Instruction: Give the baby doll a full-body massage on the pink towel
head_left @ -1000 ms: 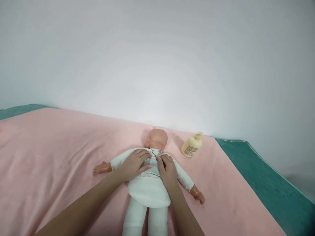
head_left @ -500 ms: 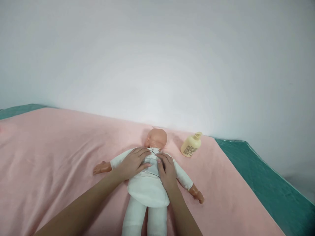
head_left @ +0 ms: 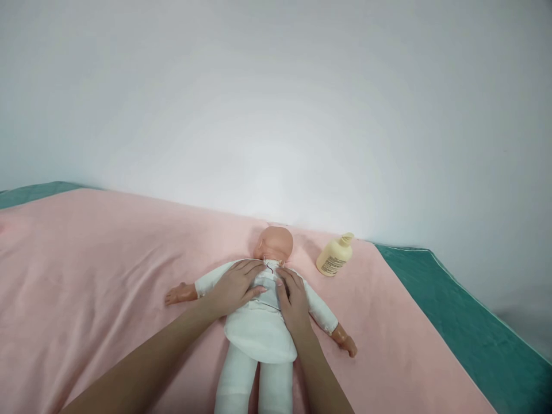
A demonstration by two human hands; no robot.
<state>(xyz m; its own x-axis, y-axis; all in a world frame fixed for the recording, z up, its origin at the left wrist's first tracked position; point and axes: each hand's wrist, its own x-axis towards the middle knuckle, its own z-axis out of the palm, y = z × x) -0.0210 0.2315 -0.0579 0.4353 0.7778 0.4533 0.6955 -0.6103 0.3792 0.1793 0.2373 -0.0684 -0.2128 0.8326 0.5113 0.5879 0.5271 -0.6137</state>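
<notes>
A baby doll [head_left: 261,336] with a white cloth body lies face down, its bald plastic head [head_left: 276,244] toward the wall and its arms spread out sideways. Flat on the left side of its upper back rests my left hand [head_left: 236,287], thumb held apart from the fingers. My right hand [head_left: 294,299] lies on the right side of the upper back, fingers stretched toward the doll's neck. Between the two hands a pale grey-blue patch [head_left: 268,294] and a short dark thread [head_left: 269,267] show on the cloth. Neither hand grips anything.
A pale yellow pump bottle [head_left: 334,256] stands right of the doll's head. Under everything spreads a wrinkled pink sheet [head_left: 107,247], with a green cover [head_left: 457,305] showing at the right and far left. A white wall [head_left: 276,115] rises behind.
</notes>
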